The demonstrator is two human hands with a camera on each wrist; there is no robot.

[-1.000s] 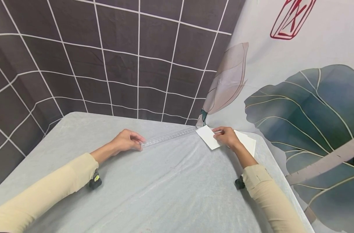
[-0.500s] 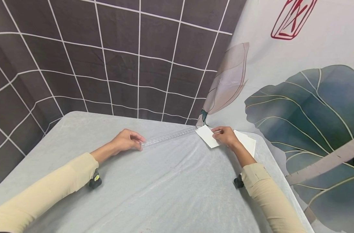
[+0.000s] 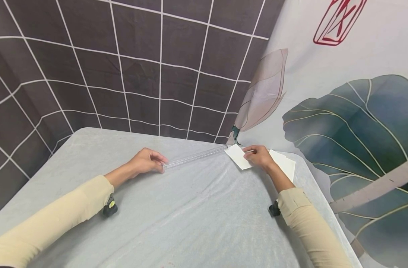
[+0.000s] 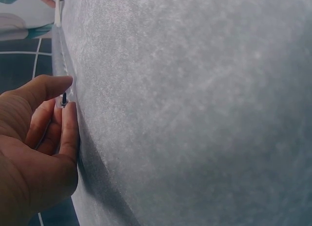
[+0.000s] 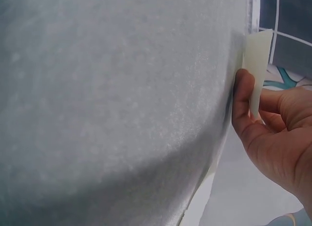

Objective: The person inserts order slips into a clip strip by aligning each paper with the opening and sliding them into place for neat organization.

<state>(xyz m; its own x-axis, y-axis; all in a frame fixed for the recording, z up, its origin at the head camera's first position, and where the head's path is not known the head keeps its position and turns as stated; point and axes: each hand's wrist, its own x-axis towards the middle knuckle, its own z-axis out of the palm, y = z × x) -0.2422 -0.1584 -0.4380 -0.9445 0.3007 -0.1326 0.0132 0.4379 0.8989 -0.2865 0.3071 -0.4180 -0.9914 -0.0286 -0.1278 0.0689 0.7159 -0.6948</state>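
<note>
A long clear plastic strip [image 3: 197,156] with a ridged pattern lies slantwise across the back of the table. My left hand [image 3: 145,161] pinches its near left end between thumb and fingers; the left wrist view shows the strip's end [image 4: 64,100] between the fingertips. In my right hand [image 3: 260,156] is a white card [image 3: 238,156], held by one edge between thumb and fingers. The card's far corner overlaps the strip's right end in the head view. From the right wrist, the card [image 5: 257,65] stands tilted up from the cloth.
More white cards [image 3: 284,163] lie under and right of my right wrist, partly hidden by it. Grey cloth [image 3: 190,216] covers the table. Behind stands a dark hanging with a white grid [image 3: 133,70]; at the right, a leaf-printed one [image 3: 358,119].
My right hand has shifted the white card slightly left and away from me, toward the strip's right end. The left hand and the strip stay where they were.
</note>
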